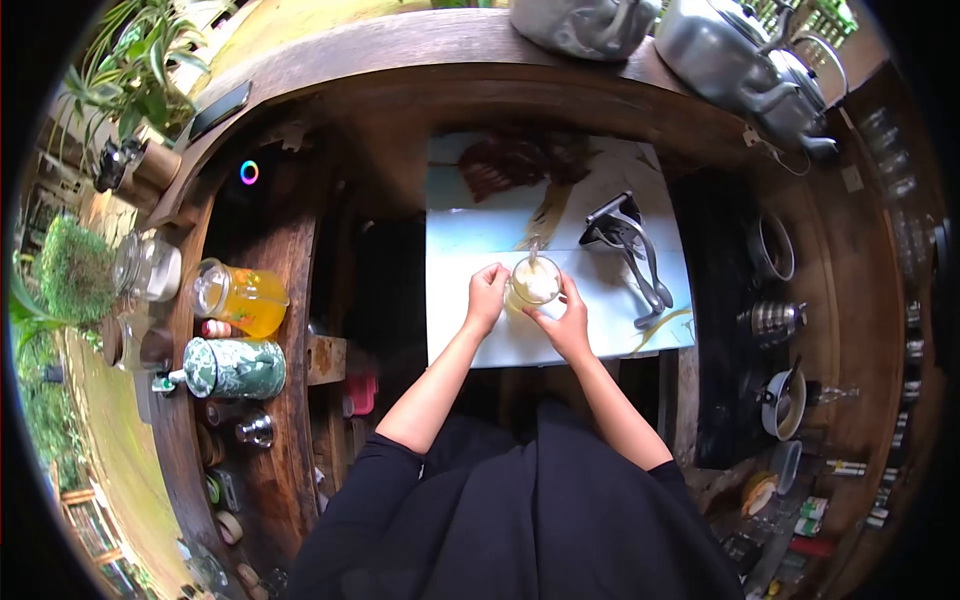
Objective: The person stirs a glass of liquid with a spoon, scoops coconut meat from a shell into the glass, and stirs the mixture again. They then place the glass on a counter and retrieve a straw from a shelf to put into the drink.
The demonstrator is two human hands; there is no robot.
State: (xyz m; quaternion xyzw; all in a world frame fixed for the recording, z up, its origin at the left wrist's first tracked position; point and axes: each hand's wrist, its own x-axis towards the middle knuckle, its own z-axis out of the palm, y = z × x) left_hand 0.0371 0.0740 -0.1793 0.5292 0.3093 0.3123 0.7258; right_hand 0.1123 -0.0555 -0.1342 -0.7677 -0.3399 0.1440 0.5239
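A clear glass (535, 280) with pale, whitish contents stands near the middle of a light blue board (460, 320), and something clear sticks up at its far rim. On the glass's left side is my left hand (486, 298), its fingers closed at the rim or handle. My right hand (566, 322) wraps the right side of the same glass with thumb and fingers. To the right of the glass lies a metal hand press (630, 245) with grey handles. A dark red cloth or print (500, 165) shows at the board's far edge.
On the left shelf stand a jug of orange liquid (255, 300) and a green marbled enamel pot (235, 368). Metal kettles (715, 50) sit on the ledge at the upper right. A pan (783, 405) and a metal bowl (772, 245) are on the right.
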